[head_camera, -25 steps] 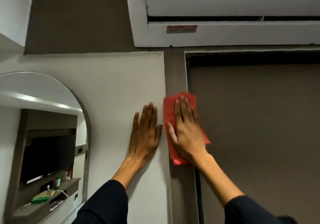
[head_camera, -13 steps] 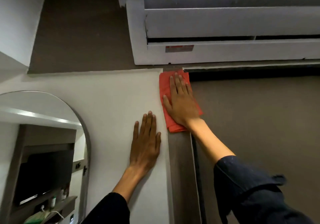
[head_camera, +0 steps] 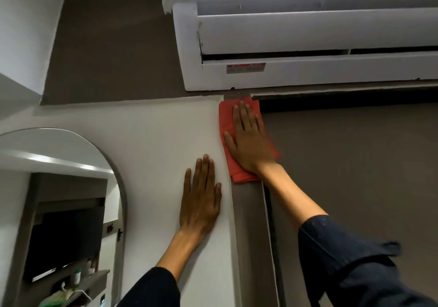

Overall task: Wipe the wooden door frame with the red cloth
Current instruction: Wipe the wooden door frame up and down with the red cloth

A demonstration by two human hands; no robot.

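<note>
Door frame (head_camera: 248,223) upright runs between white wall (head_camera: 154,129) and door, under the air conditioner (head_camera: 308,34). Red cloth (head_camera: 226,121) sits at its top corner — right hand (head_camera: 250,140) flat, pressing it; left hand (head_camera: 201,195) open, braced on the wall. Upright seems reached; the top rail remains. Cloth has climbed since a second ago.

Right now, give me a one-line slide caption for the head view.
Right hand presses red cloth on door frame below air conditioner; left hand braces on wall.
</note>
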